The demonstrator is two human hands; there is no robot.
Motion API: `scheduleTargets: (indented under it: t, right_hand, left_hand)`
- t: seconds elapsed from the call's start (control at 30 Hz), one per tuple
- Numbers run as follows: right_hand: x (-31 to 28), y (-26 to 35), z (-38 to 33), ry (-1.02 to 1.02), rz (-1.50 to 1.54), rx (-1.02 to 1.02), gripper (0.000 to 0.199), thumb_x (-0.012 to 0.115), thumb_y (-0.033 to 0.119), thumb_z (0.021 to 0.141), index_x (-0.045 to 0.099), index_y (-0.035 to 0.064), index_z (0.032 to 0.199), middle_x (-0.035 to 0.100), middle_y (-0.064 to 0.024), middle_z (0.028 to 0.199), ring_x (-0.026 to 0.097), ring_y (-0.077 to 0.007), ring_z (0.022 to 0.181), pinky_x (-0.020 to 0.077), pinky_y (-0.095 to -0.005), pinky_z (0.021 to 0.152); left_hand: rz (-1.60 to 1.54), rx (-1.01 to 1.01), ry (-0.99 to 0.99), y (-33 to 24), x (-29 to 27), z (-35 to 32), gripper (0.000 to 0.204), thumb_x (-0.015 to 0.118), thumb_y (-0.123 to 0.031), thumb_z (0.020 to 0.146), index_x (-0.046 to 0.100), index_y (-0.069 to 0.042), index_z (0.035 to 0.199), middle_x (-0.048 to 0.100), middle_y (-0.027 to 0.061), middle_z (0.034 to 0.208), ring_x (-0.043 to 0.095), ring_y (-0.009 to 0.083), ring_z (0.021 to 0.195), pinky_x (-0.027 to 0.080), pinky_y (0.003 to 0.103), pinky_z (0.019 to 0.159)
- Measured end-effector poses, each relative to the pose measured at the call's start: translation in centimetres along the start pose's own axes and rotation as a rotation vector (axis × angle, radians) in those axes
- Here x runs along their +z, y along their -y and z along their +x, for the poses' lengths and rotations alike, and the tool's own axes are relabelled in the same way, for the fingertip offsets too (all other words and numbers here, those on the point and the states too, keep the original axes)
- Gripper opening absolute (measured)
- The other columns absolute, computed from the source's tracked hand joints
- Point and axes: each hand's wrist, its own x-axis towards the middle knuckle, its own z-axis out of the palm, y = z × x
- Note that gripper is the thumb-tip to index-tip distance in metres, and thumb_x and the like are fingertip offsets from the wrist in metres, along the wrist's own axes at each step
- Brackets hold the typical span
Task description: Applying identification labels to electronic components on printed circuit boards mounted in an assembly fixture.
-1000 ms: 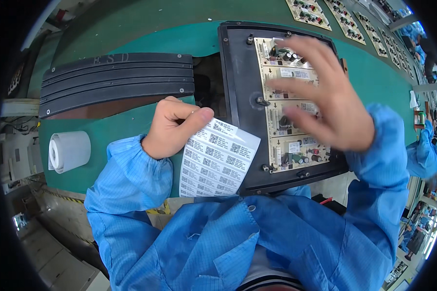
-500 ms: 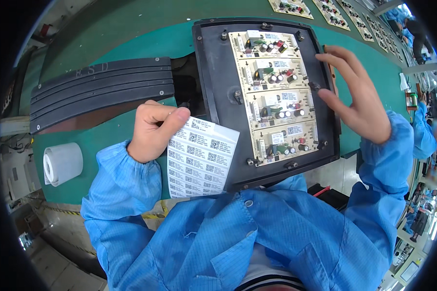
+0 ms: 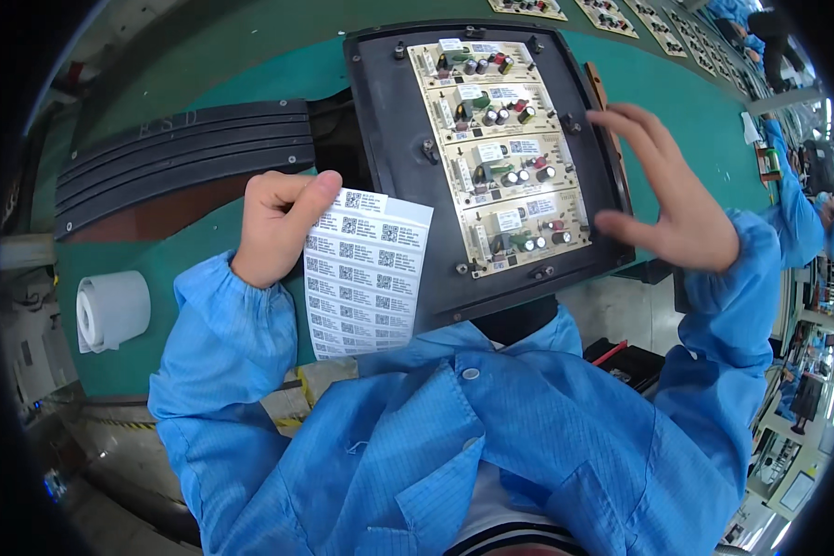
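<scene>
Left hand (image 3: 278, 227) sits mid-left of the frame, thumb and fingers pinched on a white label sheet (image 3: 366, 278) covered in small codes. Right hand (image 3: 667, 199) is at the right edge of the dark tray (image 3: 389, 120), fingers spread, looks like it's just touching the rim, hard to say. The tray holds a circuit board panel (image 3: 500, 153). White roll (image 3: 111, 310) lower left on the green belt (image 3: 686, 93).

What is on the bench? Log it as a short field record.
left hand: grips label sheet at its top left corner
right hand: open, at the right edge of the tray; contact unclear
tray: dark, holds a circuit board panel with four sections
bench: green mat
paper roll: white, left of left sleeve
</scene>
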Motion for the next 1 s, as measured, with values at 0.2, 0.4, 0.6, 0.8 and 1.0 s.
scheduleTargets:
  t: [0.2, 0.4, 0.6, 0.8, 1.0]
  right_hand:
    - [0.7, 1.3, -1.2, -0.009, 0.094, 0.037, 0.092, 0.076, 0.008, 0.063, 0.035, 0.0176, 0.144, 0.029, -0.0212, 0.145, 0.032, -0.0425, 0.134, 0.0310, -0.0464, 0.110]
    - [2.6, 5.6, -0.6, 0.040, 0.015, -0.394, 0.062, 0.076, 0.011, 0.061, 0.062, 0.0109, 0.121, 0.035, -0.0242, 0.142, 0.034, -0.0445, 0.132, 0.0293, -0.0546, 0.109]
    - [3.8, 8.1, 1.2, 0.038, -0.161, -0.637, 0.049, 0.076, 0.016, 0.065, 0.069, 0.0094, 0.112, 0.048, -0.0202, 0.135, 0.047, -0.0377, 0.125, 0.0287, -0.0602, 0.109]
    - [1.7, 7.4, 1.6, 0.100, 0.001, -0.250, 0.042, 0.076, 0.021, 0.072, 0.066, 0.0092, 0.111, 0.055, -0.0120, 0.105, 0.057, -0.0312, 0.095, 0.0459, -0.0438, 0.084]
    - [3.5, 7.1, 3.1, 0.133, 0.173, -0.194, 0.033, 0.079, 0.023, 0.074, 0.066, 0.0040, 0.097, 0.059, -0.0118, 0.090, 0.060, -0.0294, 0.081, 0.0502, -0.0368, 0.070]
  left_hand:
    - [0.026, 0.015, -0.004, -0.2, 0.1, 0.3, 0.032, 0.058, -0.019, 0.097, 0.071, 0.005, 0.080, 0.069, 0.0062, 0.067, 0.060, 0.0063, 0.060, 0.043, 0.023, 0.053]
    - [0.047, 0.016, -0.008, 0.0, 0.0, 0.1, 0.032, 0.059, -0.019, 0.096, 0.071, 0.006, 0.082, 0.069, 0.0066, 0.069, 0.060, 0.0071, 0.062, 0.045, 0.024, 0.054]
    - [-0.089, -0.035, 0.032, -0.1, 0.6, 0.2, 0.030, 0.060, -0.021, 0.095, 0.072, 0.005, 0.085, 0.070, 0.0059, 0.071, 0.061, 0.0064, 0.063, 0.047, 0.023, 0.055]
    - [-0.131, -0.044, 0.038, -0.5, 0.6, 0.2, 0.029, 0.060, -0.020, 0.095, 0.073, 0.004, 0.087, 0.071, 0.0067, 0.073, 0.062, 0.0068, 0.064, 0.048, 0.023, 0.055]
    - [-0.172, -0.010, -0.014, -0.2, 0.9, 0.1, 0.029, 0.061, -0.017, 0.095, 0.071, 0.006, 0.082, 0.069, 0.0068, 0.067, 0.061, 0.0064, 0.060, 0.046, 0.024, 0.052]
